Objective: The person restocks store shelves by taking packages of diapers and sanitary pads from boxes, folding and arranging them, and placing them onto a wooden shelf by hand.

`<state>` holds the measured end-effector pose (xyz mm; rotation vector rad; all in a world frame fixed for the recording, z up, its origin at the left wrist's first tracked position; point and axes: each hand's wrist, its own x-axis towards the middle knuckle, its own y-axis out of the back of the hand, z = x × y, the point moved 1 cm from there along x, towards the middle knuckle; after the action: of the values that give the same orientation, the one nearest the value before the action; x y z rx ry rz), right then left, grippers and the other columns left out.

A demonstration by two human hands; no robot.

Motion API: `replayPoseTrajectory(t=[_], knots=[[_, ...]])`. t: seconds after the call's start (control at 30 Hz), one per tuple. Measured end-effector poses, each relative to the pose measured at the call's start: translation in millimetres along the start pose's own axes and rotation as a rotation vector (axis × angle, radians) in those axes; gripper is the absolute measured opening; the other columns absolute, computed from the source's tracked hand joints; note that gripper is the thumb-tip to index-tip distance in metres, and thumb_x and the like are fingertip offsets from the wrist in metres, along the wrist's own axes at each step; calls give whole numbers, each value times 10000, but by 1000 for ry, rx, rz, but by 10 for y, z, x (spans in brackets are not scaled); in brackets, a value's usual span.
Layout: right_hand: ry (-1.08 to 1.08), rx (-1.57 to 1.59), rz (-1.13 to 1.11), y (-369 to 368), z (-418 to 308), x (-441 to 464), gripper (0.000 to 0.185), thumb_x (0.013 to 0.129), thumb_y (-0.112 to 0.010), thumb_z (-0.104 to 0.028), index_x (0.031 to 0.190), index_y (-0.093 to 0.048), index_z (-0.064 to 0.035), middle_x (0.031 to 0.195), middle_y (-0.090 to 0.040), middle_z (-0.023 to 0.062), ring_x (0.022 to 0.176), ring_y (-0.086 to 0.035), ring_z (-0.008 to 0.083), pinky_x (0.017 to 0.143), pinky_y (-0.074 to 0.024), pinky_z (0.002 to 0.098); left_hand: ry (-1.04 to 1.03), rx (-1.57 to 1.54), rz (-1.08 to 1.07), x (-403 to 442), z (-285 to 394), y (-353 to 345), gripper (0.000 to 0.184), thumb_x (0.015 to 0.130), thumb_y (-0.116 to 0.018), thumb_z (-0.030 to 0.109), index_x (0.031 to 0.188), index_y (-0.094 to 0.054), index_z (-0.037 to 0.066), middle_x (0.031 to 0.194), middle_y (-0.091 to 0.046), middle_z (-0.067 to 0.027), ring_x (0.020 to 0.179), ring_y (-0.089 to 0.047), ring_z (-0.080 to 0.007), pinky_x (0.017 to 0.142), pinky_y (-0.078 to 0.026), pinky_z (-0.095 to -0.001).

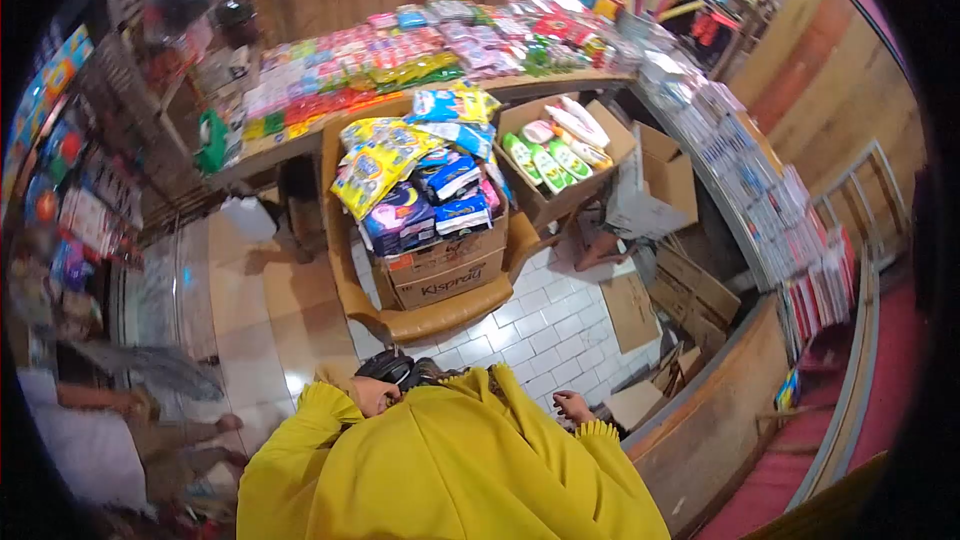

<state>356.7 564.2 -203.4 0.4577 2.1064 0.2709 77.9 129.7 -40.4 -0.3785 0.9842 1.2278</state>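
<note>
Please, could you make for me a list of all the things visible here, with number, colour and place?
chair: one, tan, centre
Kispray box: one, brown, on the chair
yellow packs: several, yellow, above the box
dark packs: several, blue and purple, below the yellow ones
open carton: one, brown, right of the chair
bottles: several, mostly green and white, inside the carton
small packets: many, mixed colours, across the back
paper goods: many, mostly white, right side
hanging goods: many, mixed colours, left edge
another person: one, white clothing, lower left, blurred
garment: one, yellow-green, bottom centre
left hand: one, bare, lower centre
right hand: one, bare, farther right
</note>
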Motion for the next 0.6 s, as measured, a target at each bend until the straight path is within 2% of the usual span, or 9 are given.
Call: replayPoseTrajectory(t=[0.17,0.2,0.3,0.33,0.37,0.47,0.6], knots=[[-20,30,-77,187,-47,379,380,825,-615,-321,1107,-619,-67,850,-670,71,619,-587,134,481,-450,268,48,-116,128,-2,119,-300,672,626,-758,238,1234,-484,152,842,-629,1,804,-614,-174,674,-473,-332],[15,47,-102,162,-97,357,372,834,-608,-333,1113,-614,-86,860,-673,71,606,-580,128,443,-412,255,51,-126,130,2,189,-307,676,624,-760,228,1236,-483,155,839,-627,1,802,-612,-174,675,-472,-332],[55,-34,-164,-40,-218,399,360,852,-592,-323,1117,-620,-81,880,-677,83,654,-609,150,512,-463,268,46,-133,128,47,336,-249,681,624,-762,214,1241,-480,153,835,-624,2,796,-609,-176,679,-471,-334],[174,-69,-199,-130,-184,472,356,859,-583,-313,1122,-620,-76,879,-677,91,686,-621,161,564,-482,277,39,-130,119,76,384,-218,681,626,-762,212,1242,-479,151,835,-623,2,795,-608,-178,680,-470,-334],[293,-103,-232,-208,-146,536,352,866,-573,-303,1128,-620,-72,878,-678,100,718,-632,172,616,-501,286,41,-162,116,102,436,-175,655,626,-751,178,1226,-490,151,835,-622,5,762,-606,-161,645,-477,-320],[380,-250,-251,-249,-327,364,354,870,-564,-292,1130,-618,-57,885,-679,124,771,-644,188,711,-507,305,22,-163,102,194,565,-3,631,623,-710,84,1217,-505,149,842,-624,8,658,-602,-136,555,-488,-292],[362,-323,-215,-120,-501,356,354,864,-565,-302,1134,-618,-79,910,-678,138,779,-651,197,726,-504,327,23,-152,34,253,800,306,651,626,-682,64,1244,-494,140,850,-629,4,674,-608,-139,562,-490,-297]])
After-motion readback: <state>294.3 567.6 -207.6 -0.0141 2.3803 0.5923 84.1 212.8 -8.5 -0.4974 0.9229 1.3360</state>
